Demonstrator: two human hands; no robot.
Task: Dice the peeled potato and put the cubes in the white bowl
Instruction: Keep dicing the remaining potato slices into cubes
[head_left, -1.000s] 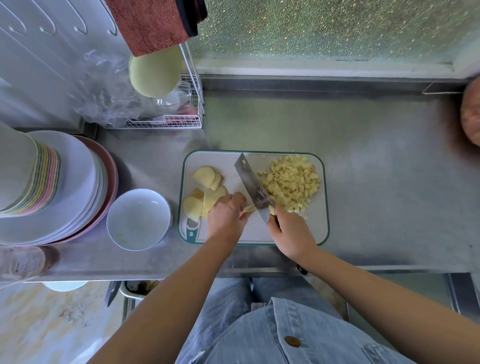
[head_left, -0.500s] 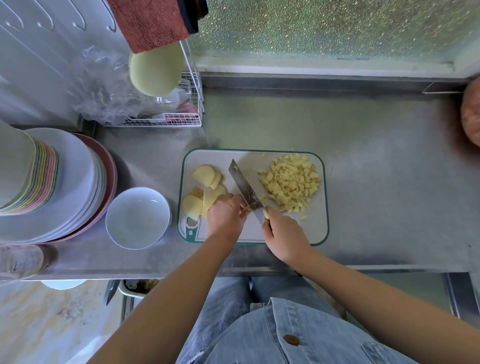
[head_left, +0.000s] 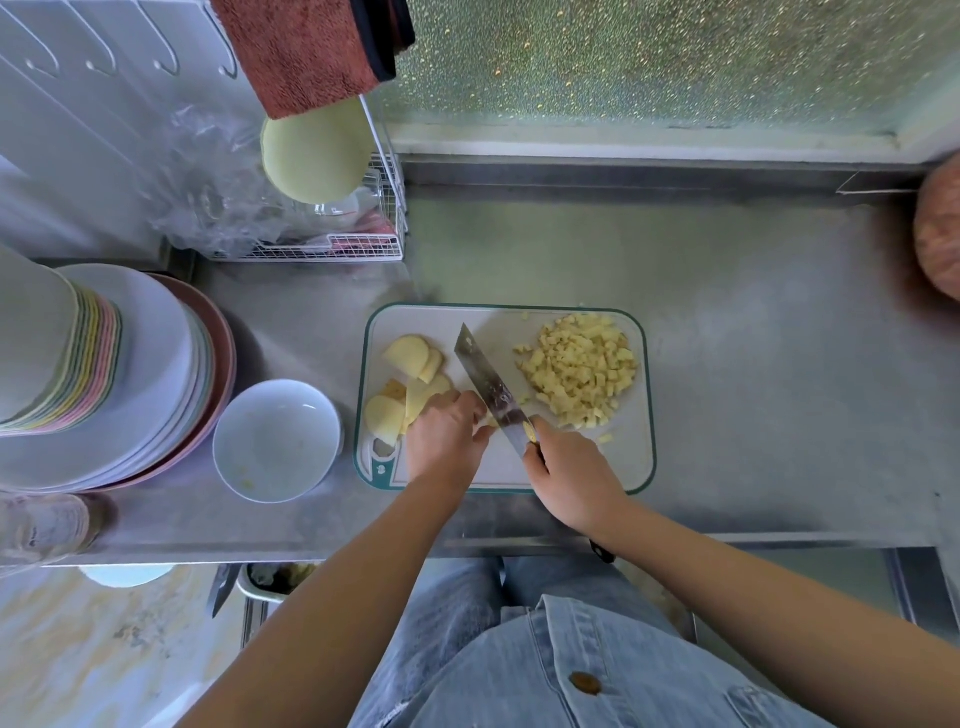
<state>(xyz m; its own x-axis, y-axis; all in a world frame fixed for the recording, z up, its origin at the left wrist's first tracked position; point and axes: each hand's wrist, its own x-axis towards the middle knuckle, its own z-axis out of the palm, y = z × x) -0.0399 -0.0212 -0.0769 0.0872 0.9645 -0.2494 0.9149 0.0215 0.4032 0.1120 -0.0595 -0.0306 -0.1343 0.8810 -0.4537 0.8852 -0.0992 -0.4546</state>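
Knife (head_left: 488, 387) has edged left across cutting board (head_left: 628, 467) over last second; blade now close against left hand (head_left: 447, 436) knuckles. Left hand curled over potato strips (head_left: 487, 422), pinning them down. Right hand (head_left: 571, 467) wrapped round knife handle. Cube pile (head_left: 579, 366) sits on board's right side, much as before. Uncut slices (head_left: 410, 356) wait at left. White bowl (head_left: 234, 441) on counter (head_left: 753, 338) beside board holds only scraps. Looks like dicing is well along, transfer not begun.

pale yellow potato cubes (head_left: 579, 369), white bowl (head_left: 277, 440), green-edged board (head_left: 644, 395)
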